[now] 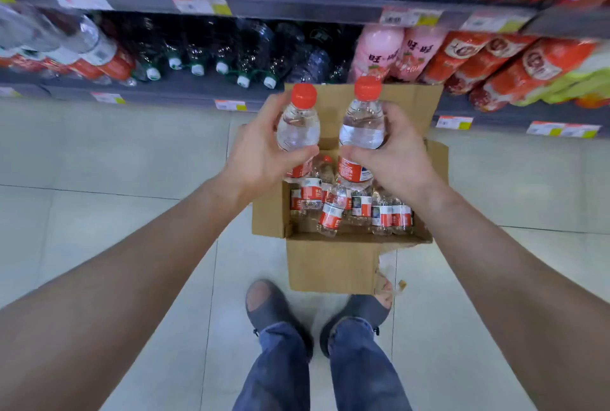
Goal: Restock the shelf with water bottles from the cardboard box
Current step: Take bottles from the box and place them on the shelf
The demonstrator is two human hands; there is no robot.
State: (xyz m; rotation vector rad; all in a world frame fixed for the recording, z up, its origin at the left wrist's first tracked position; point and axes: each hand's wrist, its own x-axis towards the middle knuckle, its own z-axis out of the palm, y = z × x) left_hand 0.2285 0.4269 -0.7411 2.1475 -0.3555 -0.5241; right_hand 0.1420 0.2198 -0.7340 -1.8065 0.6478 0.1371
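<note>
My left hand grips a clear water bottle with a red cap and red label. My right hand grips a second, matching water bottle. Both bottles are upright and side by side, held above the open cardboard box on the floor. Several more red-labelled bottles lie loose inside the box. The shelf stands just beyond the box, with red-labelled water bottles lying at its left.
Green-capped clear bottles fill the shelf's middle, pink drink bottles and red-labelled bottles its right. A higher shelf holds more drinks. My two feet stand on the pale tiled floor, right behind the box's near flap.
</note>
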